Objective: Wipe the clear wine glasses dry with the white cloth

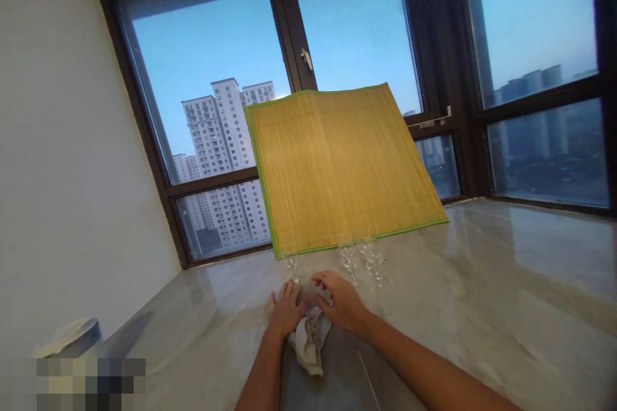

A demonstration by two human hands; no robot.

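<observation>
My left hand (286,309) and my right hand (343,300) are close together low in the middle of the view, over a glossy marble surface (482,295). Both rest on a crumpled pale cloth (309,341) that hangs down between my wrists. What lies under the cloth is hidden. Just beyond my fingers stand three clear stemmed glasses: one (292,264) on the left, two (348,259) (371,258) to the right. Behind them a folded yellow bamboo mat (342,167) with a green edge leans against the window.
Dark-framed windows (284,19) show tower blocks and a dusk sky. A white wall runs along the left. A round grey-lidded container (72,336) sits at the lower left. The marble surface stretches far to the right.
</observation>
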